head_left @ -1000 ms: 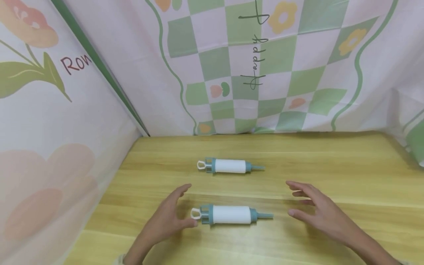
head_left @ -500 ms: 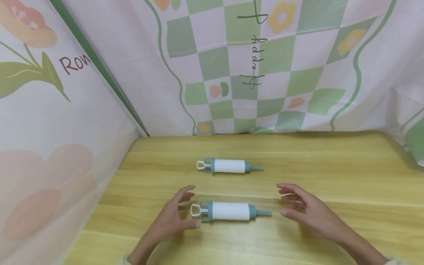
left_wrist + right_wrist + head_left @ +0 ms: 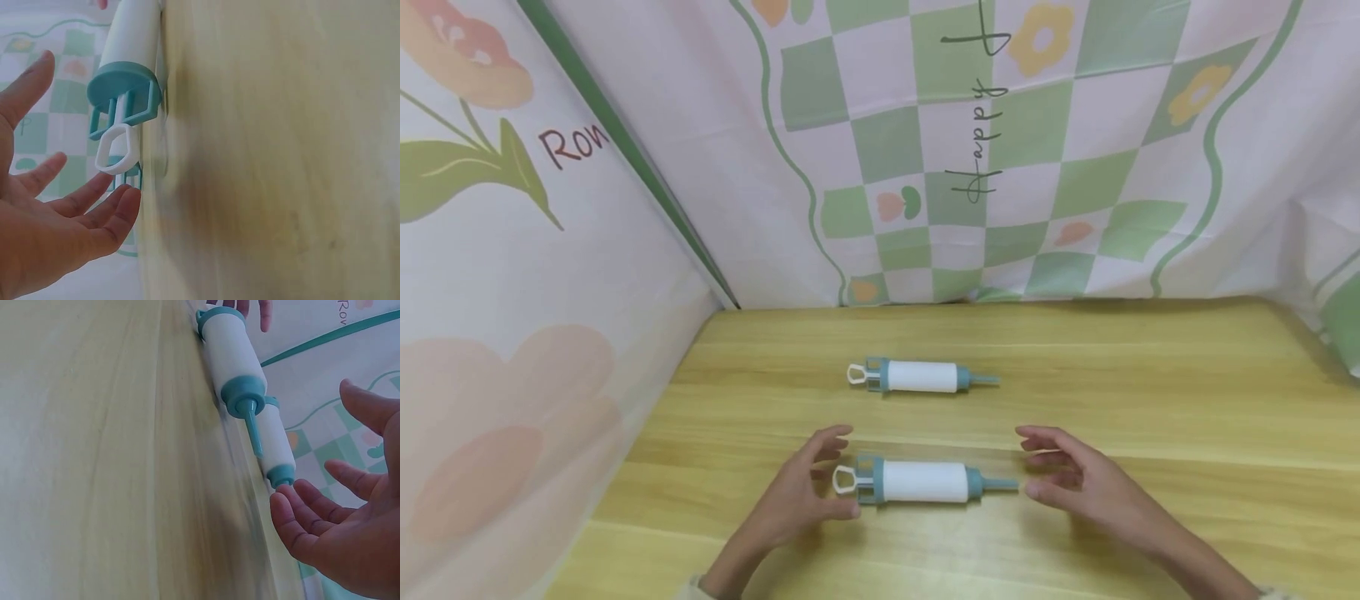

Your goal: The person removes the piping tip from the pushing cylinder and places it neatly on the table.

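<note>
Two large plastic syringes lie crosswise on the table, each with a white barrel, teal collars, a thin teal nozzle pointing right and a white plunger loop at the left. Between my hands is the near syringe; the far syringe lies beyond it. My left hand, fingers loosely bent, hovers around the plunger end, thumb below the loop in the head view. Beside the nozzle tip is my right hand, with thumb and fingers spread apart. Neither hand holds anything. In the left wrist view, the plunger loop shows just above the fingertips.
The wooden table runs back to a checkered cloth curtain behind the syringes. A floral cloth hangs along the left side of the table.
Both hands have moved inward, the right hand leftward to the nozzle tip and the left slightly right around the plunger loop. Both syringes remain on the table.
</note>
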Available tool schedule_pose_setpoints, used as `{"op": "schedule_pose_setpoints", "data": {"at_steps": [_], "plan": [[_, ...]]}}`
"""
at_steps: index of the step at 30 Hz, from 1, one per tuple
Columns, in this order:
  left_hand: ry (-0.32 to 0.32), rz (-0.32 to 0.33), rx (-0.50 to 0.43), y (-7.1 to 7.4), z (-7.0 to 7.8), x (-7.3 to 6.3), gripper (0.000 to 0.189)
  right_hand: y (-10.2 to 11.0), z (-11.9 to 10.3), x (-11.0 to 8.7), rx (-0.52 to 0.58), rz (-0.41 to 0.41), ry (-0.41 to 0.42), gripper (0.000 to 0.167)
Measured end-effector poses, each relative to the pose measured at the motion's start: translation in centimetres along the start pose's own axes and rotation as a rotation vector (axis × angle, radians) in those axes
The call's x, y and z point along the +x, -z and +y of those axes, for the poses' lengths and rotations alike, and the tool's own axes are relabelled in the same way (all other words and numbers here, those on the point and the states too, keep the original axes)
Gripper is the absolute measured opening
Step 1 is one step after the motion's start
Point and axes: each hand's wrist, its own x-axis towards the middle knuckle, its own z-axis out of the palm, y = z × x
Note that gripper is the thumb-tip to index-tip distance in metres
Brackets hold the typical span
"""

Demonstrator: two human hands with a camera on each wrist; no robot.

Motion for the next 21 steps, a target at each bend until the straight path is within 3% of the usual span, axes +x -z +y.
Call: {"op": "schedule_pose_setpoints", "data": {"at_steps": [12, 21], "plan": [[-0.021, -0.015, -0.006, -0.7, -0.2, 0.4, 0.087, -0.9, 0.5, 0.3, 0.083, -0.033, -0.056, 0.059], [0.002, -0.024, -0.009, -0.9, -0.1, 0.6, 0.089, -1.1, 0.4, 0.1, 0.089, -0.074, -0.102, 0.059]]}}
